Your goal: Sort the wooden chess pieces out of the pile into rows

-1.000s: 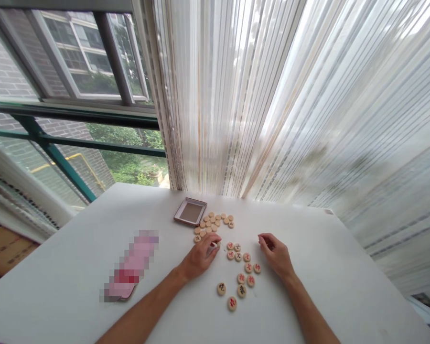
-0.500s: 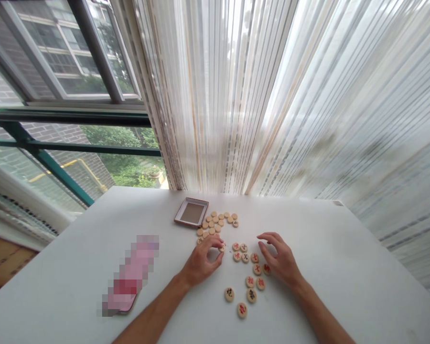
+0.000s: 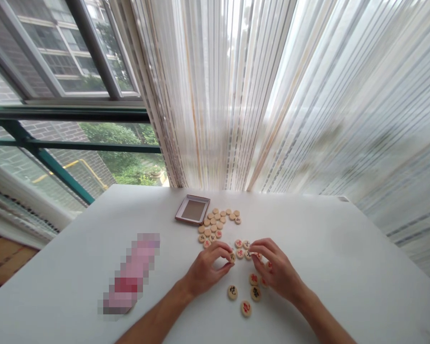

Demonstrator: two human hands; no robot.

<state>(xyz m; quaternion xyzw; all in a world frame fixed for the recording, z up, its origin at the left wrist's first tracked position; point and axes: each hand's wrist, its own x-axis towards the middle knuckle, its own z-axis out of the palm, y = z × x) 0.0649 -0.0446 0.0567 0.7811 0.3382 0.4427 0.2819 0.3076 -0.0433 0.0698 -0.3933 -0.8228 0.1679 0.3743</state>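
Observation:
Round wooden chess discs with red or black characters lie on a white table (image 3: 75,248). My left hand (image 3: 208,267) is curled, its thumb and fingers pinching one disc (image 3: 232,257) at the left end of a short row of face-up discs (image 3: 239,248). My right hand (image 3: 275,270) is curled beside it, fingertips closed on a disc at the row's right end and covering others. Three more face-up discs (image 3: 243,294) lie between my wrists. A cluster of several mostly face-down discs (image 3: 217,222) sits farther back.
A small square box lid (image 3: 192,209) lies behind the cluster. A pink blurred object (image 3: 129,274) lies on the table's left part. Striped sheer curtains (image 3: 272,105) hang behind the table, and a window (image 3: 57,95) is at left.
My left hand carried a disc from the far cluster's edge to the face-up row. My right hand slid left and closed its fingers on a disc there. The view shifted slightly.

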